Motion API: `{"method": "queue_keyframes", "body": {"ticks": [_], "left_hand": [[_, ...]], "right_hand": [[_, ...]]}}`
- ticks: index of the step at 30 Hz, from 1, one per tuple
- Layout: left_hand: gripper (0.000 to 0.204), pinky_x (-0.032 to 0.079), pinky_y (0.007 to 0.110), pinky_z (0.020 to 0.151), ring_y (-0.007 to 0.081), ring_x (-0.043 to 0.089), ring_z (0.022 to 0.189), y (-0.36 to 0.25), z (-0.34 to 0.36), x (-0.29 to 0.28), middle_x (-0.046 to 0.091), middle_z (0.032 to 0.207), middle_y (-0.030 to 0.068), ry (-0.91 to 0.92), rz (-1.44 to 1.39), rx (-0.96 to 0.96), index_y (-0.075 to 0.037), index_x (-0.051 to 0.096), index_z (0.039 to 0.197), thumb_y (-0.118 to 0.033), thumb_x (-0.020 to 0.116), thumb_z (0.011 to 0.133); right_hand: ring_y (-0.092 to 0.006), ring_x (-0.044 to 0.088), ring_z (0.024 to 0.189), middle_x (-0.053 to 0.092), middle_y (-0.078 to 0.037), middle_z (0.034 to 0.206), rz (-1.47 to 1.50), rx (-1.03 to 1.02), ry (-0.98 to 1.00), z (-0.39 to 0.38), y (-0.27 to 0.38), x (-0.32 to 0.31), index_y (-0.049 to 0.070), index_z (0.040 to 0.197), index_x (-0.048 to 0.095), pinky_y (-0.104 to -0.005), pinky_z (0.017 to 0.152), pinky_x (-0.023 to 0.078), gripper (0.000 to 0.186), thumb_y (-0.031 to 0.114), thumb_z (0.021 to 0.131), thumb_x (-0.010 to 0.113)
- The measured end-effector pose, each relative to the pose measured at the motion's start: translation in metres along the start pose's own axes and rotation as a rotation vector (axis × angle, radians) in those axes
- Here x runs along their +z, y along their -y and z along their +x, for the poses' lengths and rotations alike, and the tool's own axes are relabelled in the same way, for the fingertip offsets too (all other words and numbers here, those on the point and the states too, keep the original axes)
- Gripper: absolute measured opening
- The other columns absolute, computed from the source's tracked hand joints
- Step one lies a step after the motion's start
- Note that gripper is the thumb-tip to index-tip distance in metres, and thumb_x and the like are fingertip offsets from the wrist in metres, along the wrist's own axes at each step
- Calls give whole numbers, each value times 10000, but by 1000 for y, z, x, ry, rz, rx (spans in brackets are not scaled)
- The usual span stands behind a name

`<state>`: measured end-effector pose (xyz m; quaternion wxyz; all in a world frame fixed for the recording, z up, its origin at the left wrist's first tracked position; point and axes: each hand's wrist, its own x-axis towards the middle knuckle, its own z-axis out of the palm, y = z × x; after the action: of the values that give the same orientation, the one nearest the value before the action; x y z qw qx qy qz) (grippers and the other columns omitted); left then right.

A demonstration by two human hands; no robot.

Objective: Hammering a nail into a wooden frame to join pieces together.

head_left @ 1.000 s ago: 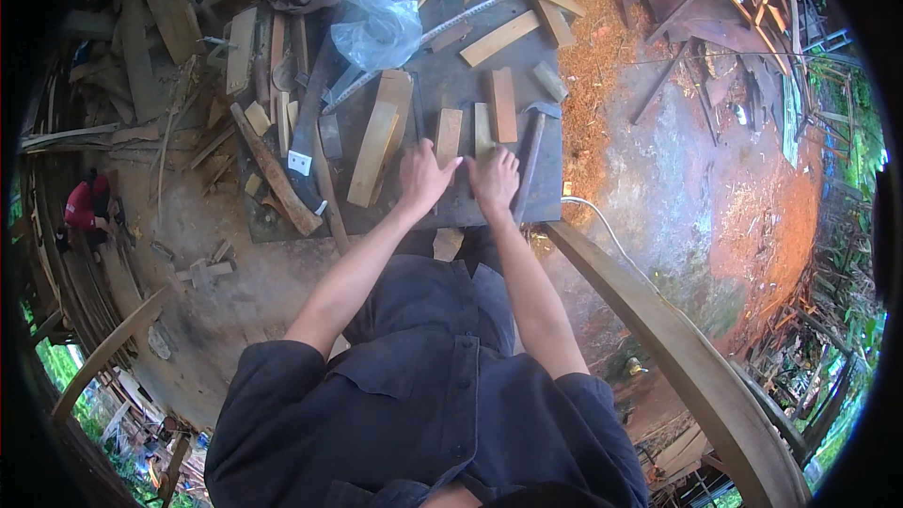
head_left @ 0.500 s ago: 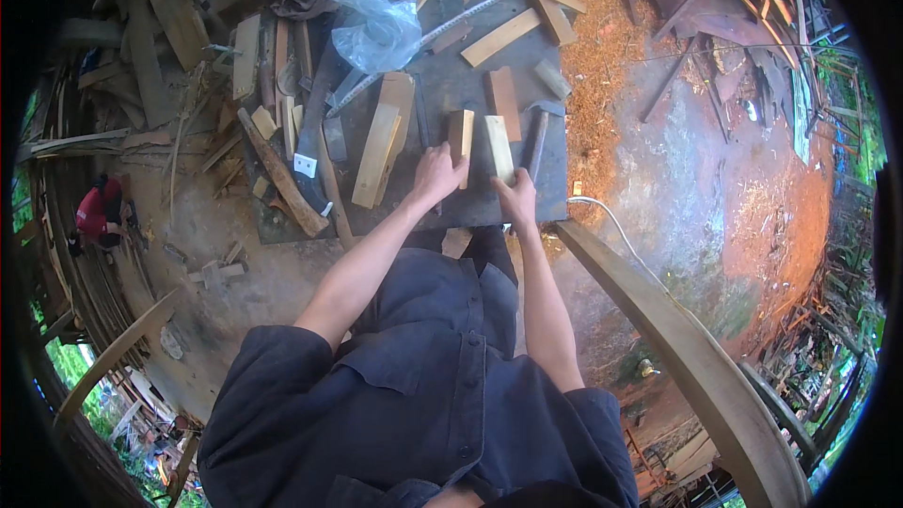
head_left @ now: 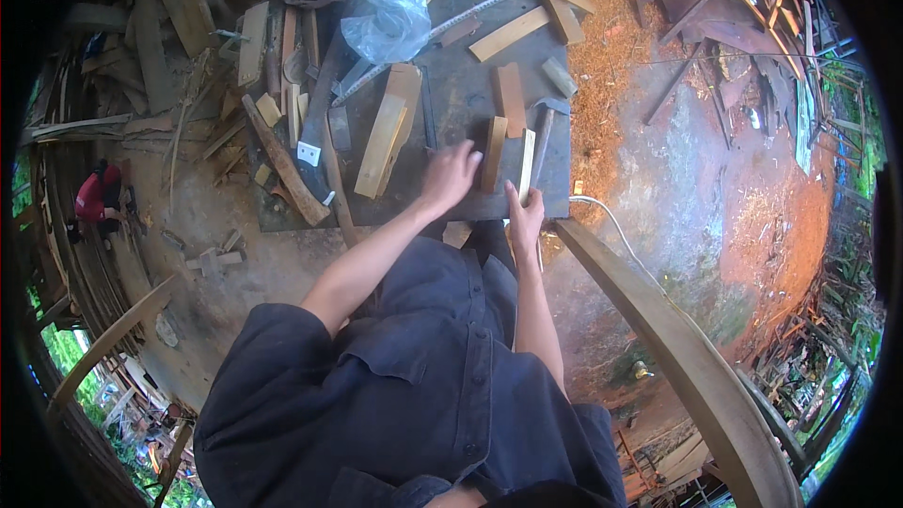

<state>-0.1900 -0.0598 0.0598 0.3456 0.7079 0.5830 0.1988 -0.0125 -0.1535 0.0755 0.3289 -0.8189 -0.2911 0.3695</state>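
**Right Hand (head_left: 527,214) Gripping Pale Wooden Strip (head_left: 528,162); Left Hand (head_left: 451,176) Unloaded**

The right hand is closing around the near end of the narrow, pale, straight-edged wooden strip. The thumb is bearing on its left side, and the free length is pointing forward, away from the hand. The left hand is holding nothing; its fingers are extending loosely, slightly apart, over the dark, flat tabletop (head_left: 458,83).

A brown, rectangular wooden block (head_left: 493,154) is standing between the two hands, just beside the left fingertips. Whether those fingertips are touching it cannot be told. A reddish-brown, flat wooden block (head_left: 509,97) is lying directly ahead of the brown block. A hammer-like tool with a grey head and a long, slim handle (head_left: 543,139) is lying just to the right of the strip, ahead of the right hand.

To the left of the left hand, a long, light-tan wooden block (head_left: 380,146) is lying partly over a wider brown wooden board (head_left: 404,83). A slim, dark, straight bar (head_left: 429,113) is lying just ahead of the left hand. Farther forward, a crumpled, clear plastic bag (head_left: 386,26) is resting on the tabletop.
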Motion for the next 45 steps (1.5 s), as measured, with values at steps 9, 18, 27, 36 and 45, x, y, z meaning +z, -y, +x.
{"method": "queue_keyframes", "body": {"ticks": [9, 18, 27, 36, 45], "left_hand": [[510, 547, 516, 943, 434, 713, 1120, 110, -12, -131, 753, 1154, 254, -336, 234, -291, -5, 681, 1281, -453, 683, 1037], [879, 588, 536, 939, 453, 746, 1098, -28, 50, -24, 767, 1042, 303, 214, 47, -216, 25, 643, 1351, -749, 656, 936], [478, 613, 540, 836, 429, 763, 939, -9, 60, 27, 768, 1051, 234, 190, 193, -20, 14, 645, 1188, -300, 793, 859], [630, 592, 494, 876, 398, 718, 1007, 11, 82, -16, 667, 1143, 165, 414, 198, 198, -112, 662, 1447, -233, 817, 849], [536, 583, 491, 802, 388, 717, 933, 12, 69, -7, 635, 1084, 153, 306, 47, 116, -168, 681, 1439, -189, 788, 914]], "right_hand": [[-143, 620, 821, 683, -80, 900, 187, 101, -21, 1, -2, 1, -76, 1165, 678, -329, 725, 505, 557, 430, 979, 817], [-313, 729, 1030, 743, -244, 1088, 30, 110, -173, -16, 17, -42, -68, 1322, 652, -420, 931, 560, 690, 515, 978, 787], [-384, 717, 1164, 719, -172, 1271, -314, -143, -139, -18, 8, -37, 11, 1367, 650, -467, 975, 570, 667, 446, 902, 848], [-325, 747, 885, 666, -92, 1079, -357, -332, 10, 9, 4, -1, 229, 1539, 596, -441, 717, 599, 676, 383, 923, 828], [-303, 735, 873, 651, -80, 1068, -363, -359, -29, 18, -2, 16, 220, 1523, 608, -431, 692, 592, 659, 374, 923, 833]]}}
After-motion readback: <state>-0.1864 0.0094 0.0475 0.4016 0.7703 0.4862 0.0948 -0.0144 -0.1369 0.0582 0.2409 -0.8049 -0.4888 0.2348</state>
